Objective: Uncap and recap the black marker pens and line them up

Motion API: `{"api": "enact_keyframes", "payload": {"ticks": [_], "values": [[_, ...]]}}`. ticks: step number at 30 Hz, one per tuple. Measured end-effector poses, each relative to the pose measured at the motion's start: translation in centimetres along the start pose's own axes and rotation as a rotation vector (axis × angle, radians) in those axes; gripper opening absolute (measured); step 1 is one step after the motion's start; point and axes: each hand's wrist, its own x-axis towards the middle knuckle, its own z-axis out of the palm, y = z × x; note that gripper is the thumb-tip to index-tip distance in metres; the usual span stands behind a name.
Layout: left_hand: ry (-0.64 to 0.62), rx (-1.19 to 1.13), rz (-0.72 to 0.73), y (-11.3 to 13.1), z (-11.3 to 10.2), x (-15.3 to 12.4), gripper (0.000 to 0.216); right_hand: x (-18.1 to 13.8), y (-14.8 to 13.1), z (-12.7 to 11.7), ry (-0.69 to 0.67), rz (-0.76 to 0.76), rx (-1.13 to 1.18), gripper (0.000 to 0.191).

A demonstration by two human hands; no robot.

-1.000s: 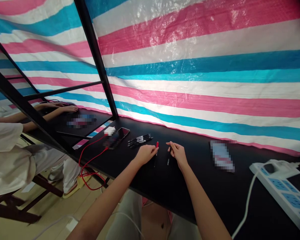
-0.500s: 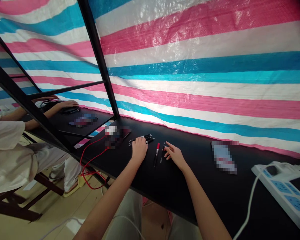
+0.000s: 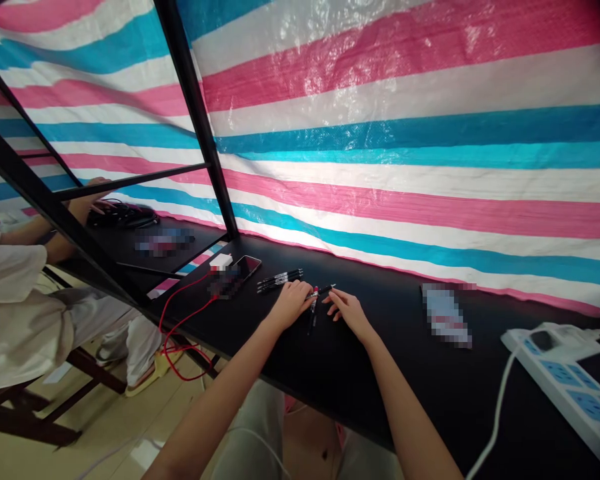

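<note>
My left hand (image 3: 293,303) is closed on a black pen (image 3: 325,289), whose end points right across the desk. Below that pen, a marker with a red end (image 3: 313,320) lies on the black desk, its upper part crossed by the held pen and my fingers. My right hand (image 3: 347,312) hovers just to the right with fingers spread, its index fingertip close to or touching the pen's tip; contact is hard to make out. Several black pens (image 3: 280,281) lie side by side beyond my left hand.
A phone (image 3: 250,267) and a white charger (image 3: 221,262) with red cables sit at left. To the right are a blurred packet (image 3: 445,317) and a white power strip (image 3: 565,380). Past the black frame (image 3: 195,113), another person's hand touches black cables (image 3: 123,215).
My left hand has left the pen group and moved right, now holding a pen over the red-ended marker. My right hand has barely shifted. The other person's arm has drawn back.
</note>
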Motion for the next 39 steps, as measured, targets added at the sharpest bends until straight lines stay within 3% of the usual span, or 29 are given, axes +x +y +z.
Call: {"api": "enact_keyframes", "payload": {"ticks": [4, 14, 22, 25, 27, 32, 39], "values": [[0.004, -0.010, 0.077, 0.7, -0.8, 0.1, 0.020, 0.2, 0.0, -0.2, 0.019, -0.035, 0.030, 0.045], [0.066, -0.034, 0.054, 0.7, -0.8, 0.1, 0.020, -0.2, -0.9, -0.5, 0.184, -0.117, -0.027, 0.042], [0.140, 0.027, -0.079, -0.6, -0.9, -0.1, 0.019, 0.1, -0.5, -3.0, 0.634, -0.082, 0.213, 0.031], [0.201, 0.025, -0.171, -1.0, -1.1, -0.1, 0.019, 0.0, -0.3, -3.7, 0.727, -0.082, 0.184, 0.028], [0.216, 0.013, -0.218, -1.1, -1.2, -0.2, 0.019, 0.0, -0.4, -3.6, 0.662, -0.103, 0.113, 0.028], [0.172, -0.053, -0.261, -0.7, -1.4, -0.1, 0.021, -0.1, -0.7, -2.6, 0.337, -0.057, -0.019, 0.035], [0.059, -0.088, -0.269, -0.5, -1.2, -0.1, 0.028, 0.0, 0.0, -1.9, 0.206, -0.056, -0.264, 0.039]]}}
